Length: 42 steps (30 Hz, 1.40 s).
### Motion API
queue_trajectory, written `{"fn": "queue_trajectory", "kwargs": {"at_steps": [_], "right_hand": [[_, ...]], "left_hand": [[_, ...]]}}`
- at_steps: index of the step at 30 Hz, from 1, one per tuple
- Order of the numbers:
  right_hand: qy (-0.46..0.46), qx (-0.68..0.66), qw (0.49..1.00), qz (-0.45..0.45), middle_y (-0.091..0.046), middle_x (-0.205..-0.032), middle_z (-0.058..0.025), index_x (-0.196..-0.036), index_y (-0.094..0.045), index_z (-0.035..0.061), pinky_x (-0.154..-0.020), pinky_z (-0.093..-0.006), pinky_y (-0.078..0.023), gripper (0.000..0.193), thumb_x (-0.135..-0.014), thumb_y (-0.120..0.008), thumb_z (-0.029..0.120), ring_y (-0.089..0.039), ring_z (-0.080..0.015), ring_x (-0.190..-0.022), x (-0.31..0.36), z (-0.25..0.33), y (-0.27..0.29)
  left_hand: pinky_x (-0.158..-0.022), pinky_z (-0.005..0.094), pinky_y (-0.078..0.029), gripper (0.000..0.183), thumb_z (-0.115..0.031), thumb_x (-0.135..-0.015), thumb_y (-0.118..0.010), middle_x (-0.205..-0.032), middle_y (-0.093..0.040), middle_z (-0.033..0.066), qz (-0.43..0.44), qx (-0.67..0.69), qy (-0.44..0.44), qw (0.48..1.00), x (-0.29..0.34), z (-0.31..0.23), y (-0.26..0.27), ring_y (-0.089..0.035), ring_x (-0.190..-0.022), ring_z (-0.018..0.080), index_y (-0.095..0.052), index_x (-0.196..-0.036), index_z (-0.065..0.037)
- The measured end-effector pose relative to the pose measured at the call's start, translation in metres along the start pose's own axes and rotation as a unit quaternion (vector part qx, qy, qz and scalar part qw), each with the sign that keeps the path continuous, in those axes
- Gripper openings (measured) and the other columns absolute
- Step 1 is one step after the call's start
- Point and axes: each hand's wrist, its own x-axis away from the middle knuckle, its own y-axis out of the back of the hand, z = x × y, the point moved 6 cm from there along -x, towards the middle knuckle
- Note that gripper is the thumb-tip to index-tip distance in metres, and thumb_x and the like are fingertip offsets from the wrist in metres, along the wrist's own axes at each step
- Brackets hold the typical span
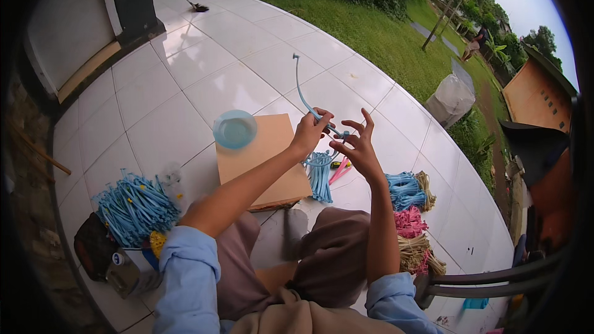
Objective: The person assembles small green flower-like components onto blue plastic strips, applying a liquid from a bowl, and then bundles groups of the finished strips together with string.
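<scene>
A thin light-blue strip (299, 89) is held up in front of me, its free end curving upward and away, with a loop hanging below my hands. My left hand (309, 133) is closed round the strip. My right hand (357, 147) pinches it near a small knot-like part, thumb and a finger together, the other fingers raised. Below the hands lie a bundle of light-blue strips (320, 180) and some pink strips (340, 171). Left of them, a tan board (263, 176) lies before my knees, with a translucent blue bowl (235, 131) at its far left corner.
A large heap of blue strips (136, 207) lies at left, beside a plastic container (130, 273). To the right are blue bundles (405, 190), pink bundles (409, 222) and tan bundles (413, 252). A dark curved bar (495, 283) juts in lower right. A broom (198, 7) rests far left.
</scene>
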Motion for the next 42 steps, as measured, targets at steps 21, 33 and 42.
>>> {"fn": "queue_trajectory", "kwargs": {"at_steps": [21, 33, 42], "right_hand": [[0.063, -0.017, 0.992, -0.112, -0.06, -0.079, -0.0078, -0.092, -0.054, 0.0004, -0.052, -0.0228, -0.049, 0.015, -0.078, -0.056, -0.002, -0.061, -0.0124, -0.067, 0.0, 0.021, 0.026], [-0.043, 0.084, 0.992, 0.078, -0.042, -0.127, -0.018, -0.133, -0.028, 0.0048, -0.094, -0.0374, -0.037, 0.085, -0.067, -0.078, 0.026, -0.046, -0.0262, -0.114, 0.006, -0.051, 0.008], [-0.097, -0.188, 0.977, 0.006, -0.056, -0.077, -0.0064, -0.1, -0.039, 0.0031, -0.059, -0.028, -0.045, 0.024, -0.083, -0.056, 0.006, -0.057, -0.0146, -0.065, -0.006, -0.05, -0.029]], "left_hand": [[-0.076, 0.0327, -0.048, 0.04, -0.036, -0.084, -0.06, -0.086, -0.064, 0.0121, 0.151, -0.223, -0.133, 0.954, 0.013, 0.019, -0.044, -0.063, -0.082, 0.0232, -0.051, -0.104, -0.002], [-0.07, 0.0314, -0.049, 0.033, -0.041, -0.093, -0.041, -0.071, -0.049, 0.0032, 0.024, 0.242, -0.104, 0.964, -0.002, -0.038, -0.016, -0.055, -0.068, 0.0129, -0.042, -0.093, -0.008], [-0.081, 0.0274, -0.044, 0.038, -0.036, -0.093, -0.043, -0.089, -0.057, 0.0065, 0.077, 0.167, -0.062, 0.981, 0.004, -0.017, -0.024, -0.057, -0.089, 0.0143, -0.048, -0.111, -0.003]]}}
